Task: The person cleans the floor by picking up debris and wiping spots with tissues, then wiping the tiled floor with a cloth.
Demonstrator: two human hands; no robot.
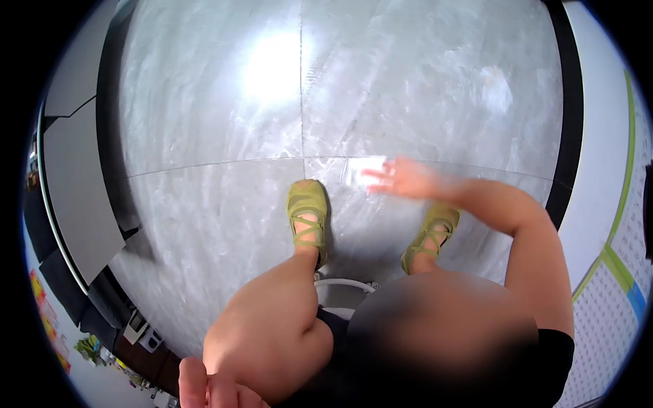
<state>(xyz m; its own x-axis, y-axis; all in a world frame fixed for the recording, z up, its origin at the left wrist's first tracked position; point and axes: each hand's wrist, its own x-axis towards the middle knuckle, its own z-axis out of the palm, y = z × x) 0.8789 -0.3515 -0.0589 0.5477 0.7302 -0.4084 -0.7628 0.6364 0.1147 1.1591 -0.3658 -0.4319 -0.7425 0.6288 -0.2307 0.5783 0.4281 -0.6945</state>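
Observation:
My right hand (406, 178) reaches out over the grey floor, its fingers stretched and spread, smeared by motion. A bright white patch (364, 171) shows by its fingertips; I cannot tell whether it is a thin white thing or light on the floor. At the lower left edge, my left hand (221, 393) is partly cut off by the frame. Its visible fingers are curled close together near my left thigh (265, 326), and whatever is inside them, if anything, is hidden. My feet wear a green left shoe (306, 207) and a green right shoe (432, 231).
Grey tile floor (204, 122) spreads ahead. A white curved rim (345, 281) shows between my legs. Grey cabinet panels (78, 183) stand along the left. On the right, a white wall (602, 136) bears printed sheets (602, 340) edged with green strips.

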